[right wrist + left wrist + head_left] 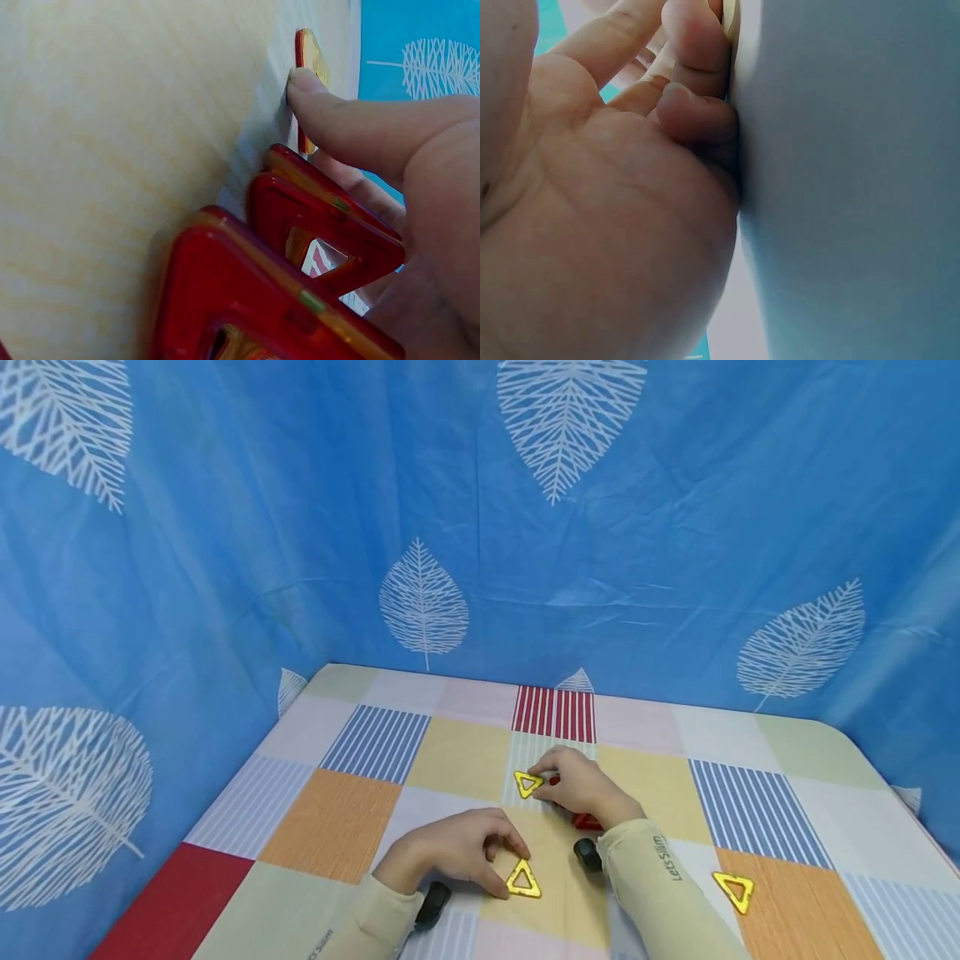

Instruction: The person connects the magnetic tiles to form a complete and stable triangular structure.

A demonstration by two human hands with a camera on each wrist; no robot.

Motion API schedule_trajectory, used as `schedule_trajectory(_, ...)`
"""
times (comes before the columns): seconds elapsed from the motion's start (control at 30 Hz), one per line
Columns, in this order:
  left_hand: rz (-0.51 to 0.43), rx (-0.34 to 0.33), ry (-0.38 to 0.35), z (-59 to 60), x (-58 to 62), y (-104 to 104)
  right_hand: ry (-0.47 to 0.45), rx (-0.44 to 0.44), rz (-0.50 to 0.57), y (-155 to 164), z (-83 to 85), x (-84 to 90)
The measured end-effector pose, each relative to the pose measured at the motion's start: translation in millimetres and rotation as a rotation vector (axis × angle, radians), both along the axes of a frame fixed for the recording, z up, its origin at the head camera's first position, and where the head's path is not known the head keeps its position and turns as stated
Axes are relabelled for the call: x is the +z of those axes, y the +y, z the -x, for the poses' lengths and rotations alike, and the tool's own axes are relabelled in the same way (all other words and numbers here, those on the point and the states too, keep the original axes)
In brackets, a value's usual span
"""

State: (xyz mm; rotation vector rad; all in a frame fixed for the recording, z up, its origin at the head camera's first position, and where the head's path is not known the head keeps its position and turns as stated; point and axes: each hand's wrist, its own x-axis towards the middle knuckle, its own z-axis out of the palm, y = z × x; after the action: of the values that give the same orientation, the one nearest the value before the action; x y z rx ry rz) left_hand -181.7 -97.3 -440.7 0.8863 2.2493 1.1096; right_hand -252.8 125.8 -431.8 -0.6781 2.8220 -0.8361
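Note:
Low over the cloth, my left hand pinches a yellow open-centred plastic triangle between thumb and forefinger, one at its lower left corner, the other near its top. Farther back, my right hand holds another yellow triangle by thumb and fingertips; the right wrist view shows this piece edge-on with a red side. Beneath the right palm stand two tilted red triangles, yellowish along their edges. In the head view that hand mostly hides them, leaving one red triangle partly visible by the wrist.
A third yellow triangle lies to the right on an orange patch of the patchwork tablecloth. Blue curtain with white leaf prints closes off the back and sides. Black wrist cameras sit under both wrists.

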Motion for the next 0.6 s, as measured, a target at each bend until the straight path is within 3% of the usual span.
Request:
schedule_trajectory(0.27, 0.008, 0.007, 0.014, -0.3, -1.4, 0.6, 0.043, -0.031, -0.068, -0.5, -4.2, 1.5)
schedule_trajectory(0.6, -0.001, 0.027, 0.012, -1.0, 1.8, 1.3, 0.166, 0.042, -0.022, 12.4, -24.1, 15.1)
